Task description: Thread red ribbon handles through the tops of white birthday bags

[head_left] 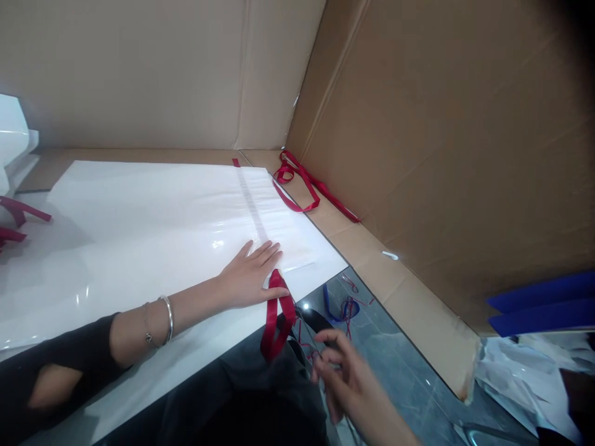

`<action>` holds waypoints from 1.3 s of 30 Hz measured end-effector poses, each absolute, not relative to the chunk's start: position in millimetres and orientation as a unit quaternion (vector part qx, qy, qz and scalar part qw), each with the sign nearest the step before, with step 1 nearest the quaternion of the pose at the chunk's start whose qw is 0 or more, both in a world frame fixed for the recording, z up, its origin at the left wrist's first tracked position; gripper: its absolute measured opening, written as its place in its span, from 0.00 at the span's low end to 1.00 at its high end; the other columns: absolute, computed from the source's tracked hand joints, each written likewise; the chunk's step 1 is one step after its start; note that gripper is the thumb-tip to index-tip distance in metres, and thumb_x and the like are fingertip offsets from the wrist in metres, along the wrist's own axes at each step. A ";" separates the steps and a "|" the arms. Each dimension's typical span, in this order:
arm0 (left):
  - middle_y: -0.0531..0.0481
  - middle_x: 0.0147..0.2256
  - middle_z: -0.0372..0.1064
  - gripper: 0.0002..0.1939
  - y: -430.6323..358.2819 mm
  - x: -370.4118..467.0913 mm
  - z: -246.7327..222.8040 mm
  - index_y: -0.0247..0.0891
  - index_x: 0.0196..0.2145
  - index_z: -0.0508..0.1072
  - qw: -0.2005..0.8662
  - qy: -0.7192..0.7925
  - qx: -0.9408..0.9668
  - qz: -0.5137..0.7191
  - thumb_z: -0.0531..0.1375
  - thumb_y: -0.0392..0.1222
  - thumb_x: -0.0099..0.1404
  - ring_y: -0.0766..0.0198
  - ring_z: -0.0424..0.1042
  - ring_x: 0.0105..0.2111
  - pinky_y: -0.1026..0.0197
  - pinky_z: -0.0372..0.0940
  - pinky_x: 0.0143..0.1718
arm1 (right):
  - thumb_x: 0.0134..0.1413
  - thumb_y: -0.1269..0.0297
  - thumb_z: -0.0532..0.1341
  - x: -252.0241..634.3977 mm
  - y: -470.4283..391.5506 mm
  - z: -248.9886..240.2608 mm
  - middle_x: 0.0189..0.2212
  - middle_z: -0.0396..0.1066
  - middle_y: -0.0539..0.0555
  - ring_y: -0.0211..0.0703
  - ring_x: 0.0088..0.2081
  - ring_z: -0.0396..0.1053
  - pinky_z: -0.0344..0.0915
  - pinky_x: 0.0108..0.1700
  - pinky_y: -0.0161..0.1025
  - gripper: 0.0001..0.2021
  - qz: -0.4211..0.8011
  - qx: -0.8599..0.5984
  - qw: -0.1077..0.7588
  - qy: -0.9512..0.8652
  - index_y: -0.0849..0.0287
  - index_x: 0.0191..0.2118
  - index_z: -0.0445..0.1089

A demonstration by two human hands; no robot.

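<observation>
At the far left of the white sheet (139,217), two red ribbon ends (18,217) lie just off its edge. The sheet covers most of the table, glossy, with a clear tape strip (253,207) running up it near its right side. The left hand (248,279) lies flat on the sheet near its lower right corner, palm down, fingers together and stretched toward the strip; a bangle (167,317) sits on the wrist. A red ribbon loop (277,316) starts right at this hand's thumb, touching it, and hangs down over the sheet's near edge. Right of the loop and below the sheet, the right hand (344,378) hovers over the grey floor with fingers loosely curled, holding nothing I can make out. Beyond the sheet's far right corner, a loose red ribbon (302,183) lies on cardboard against the cardboard wall (441,124).
</observation>
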State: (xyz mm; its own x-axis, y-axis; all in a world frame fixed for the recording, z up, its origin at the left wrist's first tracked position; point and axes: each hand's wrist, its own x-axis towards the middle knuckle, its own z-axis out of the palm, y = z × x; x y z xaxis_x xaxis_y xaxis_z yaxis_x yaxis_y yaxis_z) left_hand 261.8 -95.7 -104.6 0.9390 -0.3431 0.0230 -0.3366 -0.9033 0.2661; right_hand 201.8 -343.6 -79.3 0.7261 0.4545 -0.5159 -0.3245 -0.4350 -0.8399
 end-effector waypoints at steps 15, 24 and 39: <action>0.39 0.55 0.55 0.18 -85.4 251.8 -88.0 0.34 0.49 0.62 0.214 -0.296 0.930 0.034 0.50 0.47 0.67 0.53 0.52 0.57 0.51 0.51 0.56 | 0.58 0.68 0.52 208.6 -356.0 -67.2 0.29 0.64 0.47 0.36 0.28 0.66 0.61 0.30 0.34 0.19 0.400 -0.805 0.408 -0.158 0.55 0.54 0.48; 0.46 0.34 0.66 0.03 -127.1 201.8 -73.9 0.35 0.32 0.66 0.025 -0.323 0.946 0.026 0.58 0.31 0.59 0.57 0.63 0.35 0.55 0.58 0.38 | 0.58 0.57 0.51 215.0 -348.0 -75.4 0.31 0.66 0.48 0.30 0.16 0.62 0.54 0.18 0.30 0.15 0.368 -0.753 0.537 -0.099 0.57 0.48 0.50; 0.44 0.39 0.64 0.05 -139.1 222.4 -91.9 0.34 0.37 0.68 0.185 -0.247 0.944 0.116 0.58 0.35 0.62 0.56 0.63 0.39 0.56 0.63 0.36 | 0.53 0.50 0.57 218.2 -354.8 -86.1 0.29 0.66 0.46 0.30 0.17 0.65 0.58 0.21 0.30 0.22 0.423 -0.658 0.618 -0.077 0.58 0.45 0.51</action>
